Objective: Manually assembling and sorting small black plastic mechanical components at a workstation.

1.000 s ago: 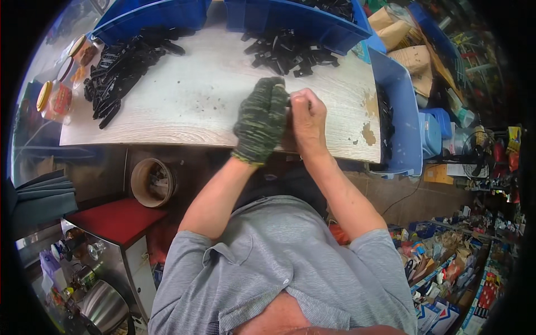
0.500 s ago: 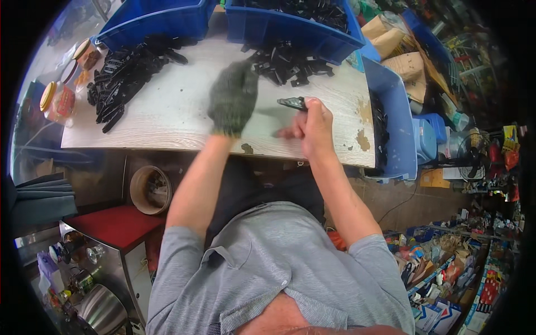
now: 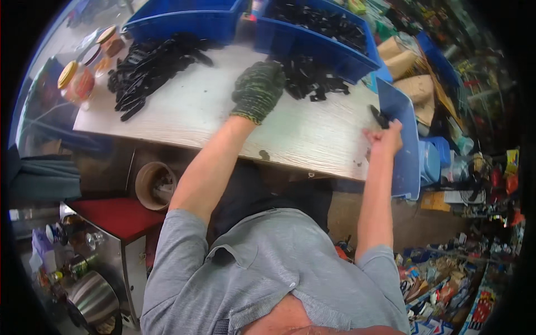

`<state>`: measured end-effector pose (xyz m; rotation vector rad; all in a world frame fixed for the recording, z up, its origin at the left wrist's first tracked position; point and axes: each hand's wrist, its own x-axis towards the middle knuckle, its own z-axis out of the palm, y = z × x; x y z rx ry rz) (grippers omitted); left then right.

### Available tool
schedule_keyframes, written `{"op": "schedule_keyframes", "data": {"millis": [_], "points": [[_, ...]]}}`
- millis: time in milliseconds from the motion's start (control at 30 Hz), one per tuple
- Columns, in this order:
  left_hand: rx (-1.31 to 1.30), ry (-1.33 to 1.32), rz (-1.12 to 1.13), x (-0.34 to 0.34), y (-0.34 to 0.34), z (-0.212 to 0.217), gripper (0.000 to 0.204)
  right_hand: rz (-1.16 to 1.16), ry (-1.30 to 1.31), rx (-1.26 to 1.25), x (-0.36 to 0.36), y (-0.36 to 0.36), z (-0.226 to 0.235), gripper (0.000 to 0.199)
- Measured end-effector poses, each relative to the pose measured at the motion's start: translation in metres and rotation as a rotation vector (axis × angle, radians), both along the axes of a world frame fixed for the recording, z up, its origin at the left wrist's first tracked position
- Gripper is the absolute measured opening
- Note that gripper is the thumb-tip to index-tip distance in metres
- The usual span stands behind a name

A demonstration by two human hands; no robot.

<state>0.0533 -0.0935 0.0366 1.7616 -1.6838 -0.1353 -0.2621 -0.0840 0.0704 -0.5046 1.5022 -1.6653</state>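
My left hand (image 3: 258,89), in a dark green knitted glove, is at the left edge of a loose pile of black plastic parts (image 3: 312,81). Its fingers are curled together toward the pile, and whatever they hold is hidden. Bare, my right hand (image 3: 386,139) reaches over the near part of a light blue bin (image 3: 405,151) at the table's right end. A dark, elongated black plastic part (image 3: 379,116) shows at its fingertips, between thumb and fingers. On the table's left lies a second heap of long black parts (image 3: 148,70).
Two blue crates (image 3: 184,25) (image 3: 318,47) stand along the far edge; the right one holds black parts. Lidded jars (image 3: 78,84) are at the far left. Below the table are a round tan bucket (image 3: 156,184) and a red-topped cabinet (image 3: 114,220).
My right hand has swung right with the black plastic part, from above the table to the light blue bin. The left glove has come against the pile's edge. The view has shifted slightly.
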Motion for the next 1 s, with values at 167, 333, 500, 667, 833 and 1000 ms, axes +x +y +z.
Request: {"op": "schedule_keyframes", "data": {"millis": [167, 333, 500, 667, 833, 1000], "points": [[-0.241, 0.084, -0.085, -0.017, 0.02, -0.02, 0.022, 0.319, 0.034, 0.096, 0.035, 0.008, -0.012, 0.048], [-0.339, 0.083, -0.189, -0.043, 0.047, -0.027, 0.021, 0.697, 0.033, 0.171, 0.095, 0.024, -0.014, 0.048], [-0.271, 0.036, -0.325, -0.042, 0.069, -0.004, 0.015, 0.826, 0.141, 0.153, 0.12, 0.036, -0.015, 0.043], [-0.159, -0.024, -0.354, -0.039, 0.07, -0.005, 0.021, 0.865, 0.192, 0.064, 0.128, 0.037, -0.024, 0.042], [-0.045, -0.107, -0.339, -0.029, 0.084, 0.005, 0.021, 0.89, 0.227, 0.033, 0.131, 0.039, -0.033, 0.037], [-0.62, -0.341, 0.516, 0.118, 0.11, -0.021, 0.027, 0.807, -0.02, 0.07, 0.14, 0.047, -0.02, 0.034]]}}
